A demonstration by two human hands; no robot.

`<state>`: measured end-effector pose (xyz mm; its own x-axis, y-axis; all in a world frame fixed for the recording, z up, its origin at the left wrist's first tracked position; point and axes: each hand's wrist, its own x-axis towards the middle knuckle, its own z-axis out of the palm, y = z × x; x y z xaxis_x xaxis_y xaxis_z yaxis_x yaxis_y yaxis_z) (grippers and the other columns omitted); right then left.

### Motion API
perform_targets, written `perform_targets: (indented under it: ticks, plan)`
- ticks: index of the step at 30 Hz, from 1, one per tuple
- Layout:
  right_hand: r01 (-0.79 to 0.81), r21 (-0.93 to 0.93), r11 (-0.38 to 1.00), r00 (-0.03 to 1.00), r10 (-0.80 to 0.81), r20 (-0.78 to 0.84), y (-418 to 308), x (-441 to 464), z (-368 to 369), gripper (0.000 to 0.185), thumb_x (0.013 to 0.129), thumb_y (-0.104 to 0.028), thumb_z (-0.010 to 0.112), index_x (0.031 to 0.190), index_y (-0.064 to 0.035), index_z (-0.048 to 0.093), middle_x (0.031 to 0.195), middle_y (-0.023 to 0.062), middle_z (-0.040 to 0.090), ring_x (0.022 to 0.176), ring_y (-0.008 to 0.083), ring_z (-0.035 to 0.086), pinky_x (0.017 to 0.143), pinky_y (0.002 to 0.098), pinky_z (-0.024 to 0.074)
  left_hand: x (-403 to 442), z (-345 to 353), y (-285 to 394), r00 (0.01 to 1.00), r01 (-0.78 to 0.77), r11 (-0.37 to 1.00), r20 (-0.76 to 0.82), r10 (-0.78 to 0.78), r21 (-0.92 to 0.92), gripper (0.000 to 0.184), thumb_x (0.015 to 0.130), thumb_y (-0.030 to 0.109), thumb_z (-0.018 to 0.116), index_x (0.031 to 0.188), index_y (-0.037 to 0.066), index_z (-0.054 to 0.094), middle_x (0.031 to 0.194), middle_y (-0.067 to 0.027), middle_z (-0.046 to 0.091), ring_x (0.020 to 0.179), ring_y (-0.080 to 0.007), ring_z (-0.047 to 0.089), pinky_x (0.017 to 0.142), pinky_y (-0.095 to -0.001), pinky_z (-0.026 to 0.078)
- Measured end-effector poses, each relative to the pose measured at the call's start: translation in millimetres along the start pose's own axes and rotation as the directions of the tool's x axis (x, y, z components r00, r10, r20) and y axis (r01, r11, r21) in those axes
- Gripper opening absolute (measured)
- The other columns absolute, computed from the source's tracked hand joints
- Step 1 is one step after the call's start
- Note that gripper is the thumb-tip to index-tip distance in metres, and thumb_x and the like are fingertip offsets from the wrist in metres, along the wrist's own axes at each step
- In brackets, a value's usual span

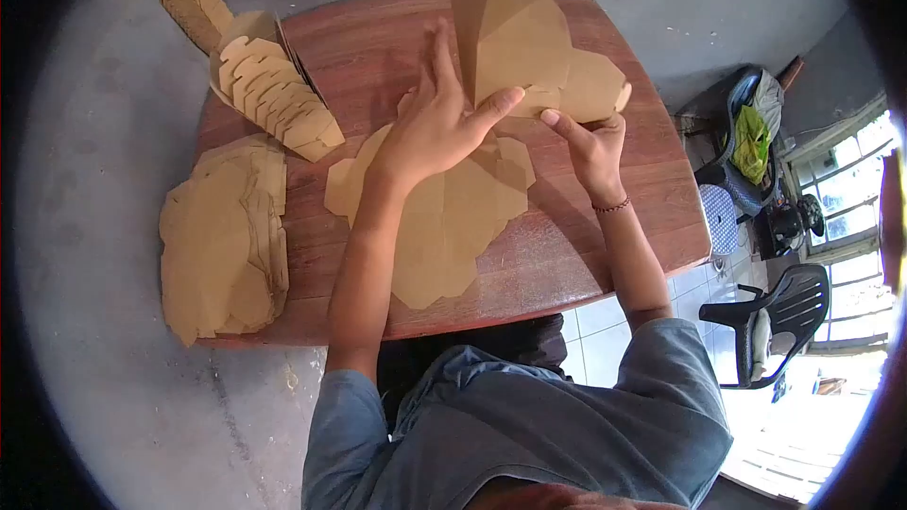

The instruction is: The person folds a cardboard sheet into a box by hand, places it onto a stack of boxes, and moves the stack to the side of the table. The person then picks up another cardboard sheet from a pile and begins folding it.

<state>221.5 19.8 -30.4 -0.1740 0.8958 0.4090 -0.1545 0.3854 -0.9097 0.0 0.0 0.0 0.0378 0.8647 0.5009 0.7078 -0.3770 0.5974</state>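
A brown cardboard cutout (524, 28), partly folded with one panel standing up, is held above the far side of the table. My right hand (593, 146) pinches its near edge, thumb on top and fingers around the side flap. My left hand (435, 127) is on the cutout's left, fingers stretched out and slightly blurred, its thumb lying on the cardboard near a small tab. Beneath my hands, a flat cardboard blank (435, 236) with scalloped edges rests on the table, partly covered by my left hand and forearm.
A stack of flat cardboard blanks (213, 246) sits at the wooden table's (567, 246) left edge. Behind it lies a row of nested, folded cardboard pieces (274, 85). To the right are a black plastic chair (803, 312), a patterned stool (718, 217) and a seat with bags (751, 142).
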Motion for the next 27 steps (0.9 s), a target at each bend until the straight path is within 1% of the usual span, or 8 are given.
perform_targets:
  ticks: [2, 3, 5, 12, 14, 20, 23, 27]
  plan:
    - [0.019, 0.006, 1.000, 0.999, -0.019, -0.028, -1, -3, 3, 0.022, 0.085, -0.004, 0.079, 0.105, 0.0013, 0.072, 0.103, 0.0064, 0.074, 0.098, 0.0140, 0.068, 0.087, 0.0289, 0.0553, 3, 4, -3, 0.954, 0.185, 0.863, 0.298, -0.042, -0.471, 0.108, 0.090, 0.067, 0.059, 0.160, 0.004, 0.005, 0.163, -0.0240, 0.021, 0.151, -0.0393, 0.023, 0.120, -0.0481, 0.029]
    - [0.016, -0.017, 1.000, 1.000, -0.017, -0.017, -6, -4, -1, 0.022, 0.085, -0.004, 0.079, 0.105, 0.0013, 0.072, 0.103, 0.0064, 0.074, 0.098, 0.0140, 0.068, 0.087, 0.0289, 0.0553, 4, 7, 1, 0.957, 0.185, 0.851, 0.287, -0.043, -0.491, 0.108, 0.090, 0.067, 0.059, 0.160, 0.004, 0.005, 0.163, -0.0240, 0.021, 0.151, -0.0393, 0.023, 0.120, -0.0481, 0.029]
    - [-0.043, 0.007, 0.999, 0.999, 0.043, -0.027, -4, -5, 1, 0.025, 0.086, -0.004, 0.079, 0.109, 0.0011, 0.071, 0.106, 0.0074, 0.073, 0.097, 0.0134, 0.067, 0.087, 0.0296, 0.0549, 7, 6, 0, 0.944, 0.081, 0.869, 0.317, 0.090, -0.488, 0.099, 0.095, 0.060, 0.057, 0.160, 0.004, 0.008, 0.161, -0.0240, 0.025, 0.151, -0.0365, 0.024, 0.119, -0.0461, 0.030]
    - [0.028, -0.065, 0.997, 0.999, -0.027, 0.019, -12, -2, 10, 0.039, 0.085, -0.004, 0.079, 0.120, 0.0024, 0.063, 0.110, 0.0093, 0.071, 0.100, 0.0167, 0.068, 0.086, 0.0332, 0.0577, 7, 1, 4, 0.943, 0.120, 0.843, 0.327, 0.069, -0.524, 0.082, 0.101, 0.046, 0.055, 0.159, 0.004, 0.014, 0.160, -0.0222, 0.027, 0.150, -0.0350, 0.026, 0.120, -0.0446, 0.026]
    - [0.027, -0.046, 0.999, 0.999, -0.026, 0.022, -13, -3, 14, 0.045, 0.085, -0.005, 0.079, 0.125, 0.0023, 0.058, 0.117, 0.0096, 0.068, 0.103, 0.0174, 0.067, 0.087, 0.0338, 0.0572, 7, 3, 2, 0.946, 0.122, 0.796, 0.312, 0.088, -0.593, 0.079, 0.102, 0.042, 0.055, 0.159, 0.004, 0.016, 0.159, -0.0220, 0.029, 0.149, -0.0346, 0.028, 0.120, -0.0441, 0.027]
    - [-0.129, 0.075, 0.989, 0.992, 0.129, 0.004, -10, -8, 17, 0.042, 0.088, -0.005, 0.075, 0.126, 0.0010, 0.058, 0.117, 0.0092, 0.067, 0.106, 0.0179, 0.065, 0.092, 0.0339, 0.0533, 6, 2, 4, 0.935, 0.180, 0.812, 0.352, 0.033, -0.555, 0.081, 0.101, 0.041, 0.056, 0.158, 0.003, 0.015, 0.158, -0.0219, 0.029, 0.148, -0.0346, 0.029, 0.120, -0.0439, 0.028]
    - [-0.080, 0.158, 0.984, 0.997, 0.078, 0.019, -9, -8, 22, 0.044, 0.088, -0.005, 0.074, 0.128, 0.0010, 0.056, 0.121, 0.0097, 0.065, 0.109, 0.0185, 0.063, 0.092, 0.0340, 0.0532, 7, 2, 2, 0.926, 0.211, 0.815, 0.378, 0.010, -0.540, 0.084, 0.100, 0.042, 0.057, 0.159, 0.004, 0.013, 0.159, -0.0221, 0.027, 0.150, -0.0354, 0.027, 0.120, -0.0438, 0.027]
    - [-0.094, 0.135, 0.986, 0.995, 0.088, 0.050, -6, -8, 19, 0.046, 0.088, -0.004, 0.074, 0.130, 0.0012, 0.055, 0.125, 0.0103, 0.063, 0.111, 0.0189, 0.062, 0.094, 0.0345, 0.0527, 9, 4, -8, 0.913, 0.219, 0.833, 0.407, 0.009, -0.509, 0.088, 0.099, 0.045, 0.058, 0.159, 0.003, 0.009, 0.161, -0.0232, 0.023, 0.151, -0.0362, 0.024, 0.120, -0.0441, 0.027]
